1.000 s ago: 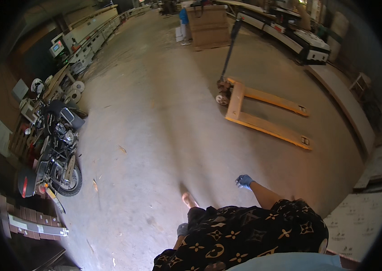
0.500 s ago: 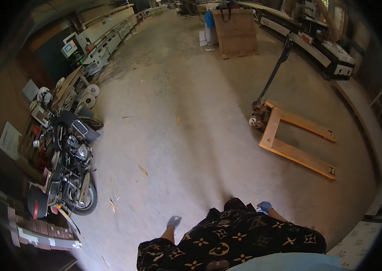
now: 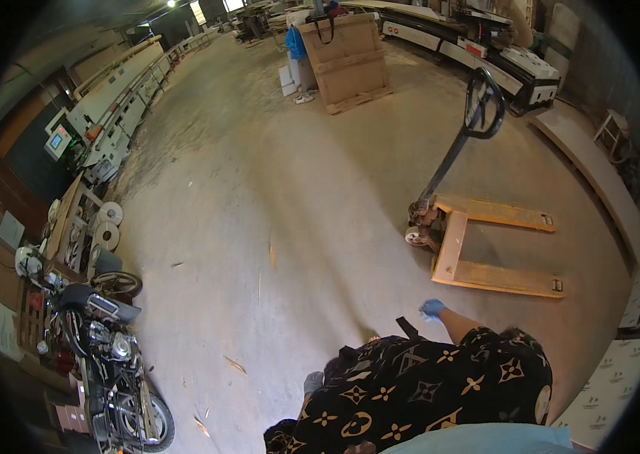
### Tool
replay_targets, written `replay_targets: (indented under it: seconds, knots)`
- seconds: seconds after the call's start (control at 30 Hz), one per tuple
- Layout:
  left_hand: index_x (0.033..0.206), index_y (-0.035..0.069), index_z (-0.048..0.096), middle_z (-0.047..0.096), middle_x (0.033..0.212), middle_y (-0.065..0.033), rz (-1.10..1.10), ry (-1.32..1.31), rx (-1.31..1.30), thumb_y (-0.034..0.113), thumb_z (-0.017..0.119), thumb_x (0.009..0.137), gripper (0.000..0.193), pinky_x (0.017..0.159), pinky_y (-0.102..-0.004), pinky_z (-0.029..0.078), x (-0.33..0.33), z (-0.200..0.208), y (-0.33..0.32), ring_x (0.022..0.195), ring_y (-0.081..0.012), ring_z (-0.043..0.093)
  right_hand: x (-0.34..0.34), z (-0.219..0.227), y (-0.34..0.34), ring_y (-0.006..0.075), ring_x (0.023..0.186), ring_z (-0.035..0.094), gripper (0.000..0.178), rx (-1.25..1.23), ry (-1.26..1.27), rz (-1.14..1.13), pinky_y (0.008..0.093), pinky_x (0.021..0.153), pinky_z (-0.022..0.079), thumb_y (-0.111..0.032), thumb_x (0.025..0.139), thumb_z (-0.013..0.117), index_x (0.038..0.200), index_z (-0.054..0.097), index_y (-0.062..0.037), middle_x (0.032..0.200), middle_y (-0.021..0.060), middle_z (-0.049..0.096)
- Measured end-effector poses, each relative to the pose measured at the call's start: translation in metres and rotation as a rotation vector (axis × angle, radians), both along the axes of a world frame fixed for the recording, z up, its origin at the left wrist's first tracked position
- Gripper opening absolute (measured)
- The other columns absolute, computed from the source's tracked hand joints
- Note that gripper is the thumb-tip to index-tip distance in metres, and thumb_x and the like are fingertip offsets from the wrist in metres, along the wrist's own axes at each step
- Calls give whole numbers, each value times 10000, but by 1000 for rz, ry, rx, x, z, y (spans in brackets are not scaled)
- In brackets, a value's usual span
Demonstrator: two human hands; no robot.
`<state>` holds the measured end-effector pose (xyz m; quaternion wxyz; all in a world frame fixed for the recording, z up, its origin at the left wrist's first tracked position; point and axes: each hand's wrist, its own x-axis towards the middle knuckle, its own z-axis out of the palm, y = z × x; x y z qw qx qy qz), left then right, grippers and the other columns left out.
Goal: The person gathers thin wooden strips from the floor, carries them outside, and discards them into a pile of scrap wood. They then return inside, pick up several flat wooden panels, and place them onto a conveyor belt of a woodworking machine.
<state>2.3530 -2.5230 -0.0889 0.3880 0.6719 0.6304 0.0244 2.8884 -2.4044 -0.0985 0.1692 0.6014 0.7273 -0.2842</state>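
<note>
My right hand (image 3: 432, 309), in a blue glove with paler fingertips, hangs in front of my body with its fingers loosely apart and nothing visible in it. It is nearest to a hand pallet truck (image 3: 505, 278), but apart from it. The truck has two worn orange forks pointing right and a black looped handle (image 3: 484, 104) standing up at a tilt. My left hand (image 3: 313, 381), in a grey glove, is low beside my patterned black shirt (image 3: 426, 371). Its fingers are partly hidden, and I see nothing held in it.
A motorcycle (image 3: 112, 348) stands along the left, with several rolls (image 3: 108, 227) beyond it. Long machines (image 3: 119, 132) line the far left and far right. A brown board stack (image 3: 346, 64) leans at the back. Wood scraps (image 3: 235, 366) lie on the concrete floor.
The view has turned right and tipped up. The motorcycle and the board stack have shifted left in view. My right arm reaches further forward; my left hand is closer to my body.
</note>
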Motion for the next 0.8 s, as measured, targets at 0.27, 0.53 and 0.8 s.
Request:
replay_targets:
  seconds: [0.27, 0.53, 0.8]
  knots:
    - [909, 71, 624, 632, 944, -137, 335, -17, -274, 284, 468, 870, 268, 747, -402, 479, -46, -28, 153, 841, -305, 588, -178, 87, 311, 241, 753, 638, 191, -185, 1080, -748, 327, 645, 538, -56, 808, 562, 980, 604, 14, 898, 128, 638]
    - [917, 68, 620, 630, 908, -112, 268, 116, -272, 282, 529, 846, 243, 730, -377, 482, -181, -4, 406, 798, -259, 583, -208, 11, 439, 241, 748, 642, 272, -211, 273, -400, 365, 694, 503, -300, 828, 566, 1001, 650, -108, 906, 123, 665]
    - [924, 66, 616, 628, 873, -86, 592, -253, 37, 279, 591, 822, 238, 713, -352, 484, -252, -12, 773, 756, -214, 577, -141, -30, 481, 312, 815, 632, 289, -239, 84, -383, 392, 734, 496, -349, 806, 521, 889, 689, -130, 867, 119, 662]
